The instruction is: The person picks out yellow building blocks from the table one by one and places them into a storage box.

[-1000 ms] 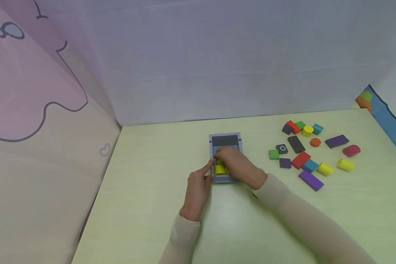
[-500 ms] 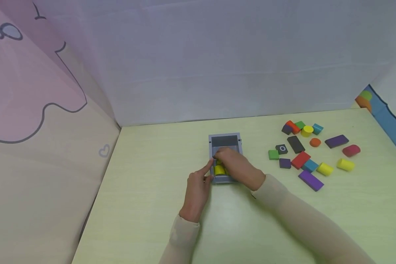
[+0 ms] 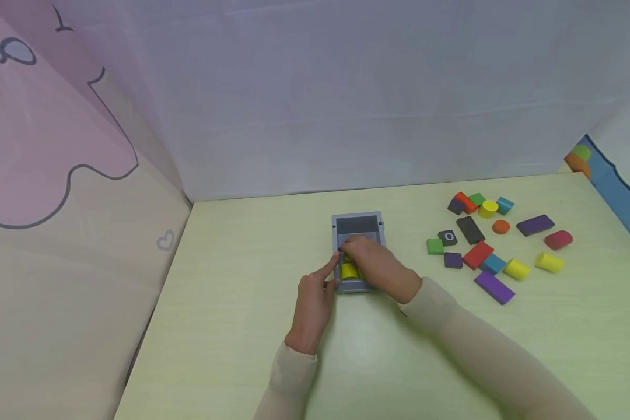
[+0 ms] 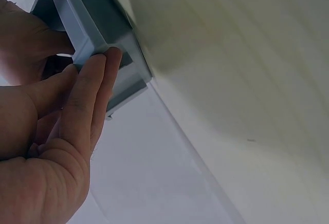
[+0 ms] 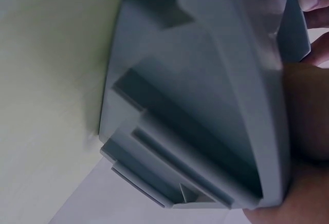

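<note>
The gray tray (image 3: 357, 216) sits on the pale table (image 3: 231, 326) and serves as the reference for all positions. At its left wall, the left hand (image 3: 317, 299) presses with thumb and index finger set apart along the side, fingers largely straight – apparently a brace, so that the tray does not slide. Its grip is light fingertip contact; no wrap around the tray is visible.

The right hand (image 3: 380, 261) reaches into the tray from the right, fingers bent downward. The fingertips are concealed – whether they pinch a block cannot be told. Yellow blocks (image 3: 349, 270) lie inside the tray at its near end, beside this hand.

Loose blocks (image 3: 478, 254) are scattered to the right of the tray, probably set there to leave working room around it.

Markings: no brand, label or legible writing is visible. One dark block (image 3: 448, 237), right of the tray, bears a pale ring. The cloth left of the tray carries a heart outline (image 3: 165, 240).
</note>
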A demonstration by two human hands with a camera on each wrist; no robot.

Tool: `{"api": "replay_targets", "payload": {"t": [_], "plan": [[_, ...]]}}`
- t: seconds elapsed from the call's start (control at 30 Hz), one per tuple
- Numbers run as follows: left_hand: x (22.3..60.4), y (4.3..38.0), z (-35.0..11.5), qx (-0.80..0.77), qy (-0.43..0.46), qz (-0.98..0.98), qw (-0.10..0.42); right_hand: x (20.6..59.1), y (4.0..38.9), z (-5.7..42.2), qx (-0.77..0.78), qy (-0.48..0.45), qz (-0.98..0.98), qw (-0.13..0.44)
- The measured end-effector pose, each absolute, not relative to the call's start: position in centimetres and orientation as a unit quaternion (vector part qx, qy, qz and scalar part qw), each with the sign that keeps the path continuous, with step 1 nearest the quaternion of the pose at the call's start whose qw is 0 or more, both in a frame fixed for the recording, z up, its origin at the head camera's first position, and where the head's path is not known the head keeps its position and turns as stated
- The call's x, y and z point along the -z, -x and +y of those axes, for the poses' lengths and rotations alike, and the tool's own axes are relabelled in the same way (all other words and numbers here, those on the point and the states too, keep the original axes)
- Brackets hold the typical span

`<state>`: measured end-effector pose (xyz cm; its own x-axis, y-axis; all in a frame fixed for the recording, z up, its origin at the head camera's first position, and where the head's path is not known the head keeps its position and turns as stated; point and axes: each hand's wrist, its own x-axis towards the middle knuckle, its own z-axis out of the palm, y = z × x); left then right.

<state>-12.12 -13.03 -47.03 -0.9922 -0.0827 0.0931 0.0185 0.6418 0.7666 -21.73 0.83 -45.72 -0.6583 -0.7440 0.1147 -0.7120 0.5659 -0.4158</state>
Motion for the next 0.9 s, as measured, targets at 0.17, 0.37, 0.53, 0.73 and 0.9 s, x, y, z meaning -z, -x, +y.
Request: {"api": "replay_targets", "payload": {"t": [0.17, 0.37, 0.53, 0.73, 0.9], "plan": [[47.0, 12.1, -13.1, 0.427, -0.019, -0.902, 0.056, 45.6, 21.7, 0.9, 0.222, 0.413, 0.882, 0.041], [47.0, 12.2, -13.0, 0.426, -0.022, -0.903, 0.055, 45.6, 21.8, 1.0, 0.243, 0.41, 0.877, 0.048], [47.0, 12.1, -13.0, 0.424, -0.016, -0.903, 0.06, 45.2, 21.6, 1.1, 0.245, 0.416, 0.875, 0.036], [46.9, 12.1, -13.1, 0.429, -0.008, -0.901, 0.065, 44.5, 21.5, 1.3, 0.25, 0.418, 0.873, 0.015], [46.9, 12.1, -13.1, 0.428, -0.009, -0.902, 0.064, 44.1, 21.4, 1.7, 0.269, 0.409, 0.872, 0.017]]}}
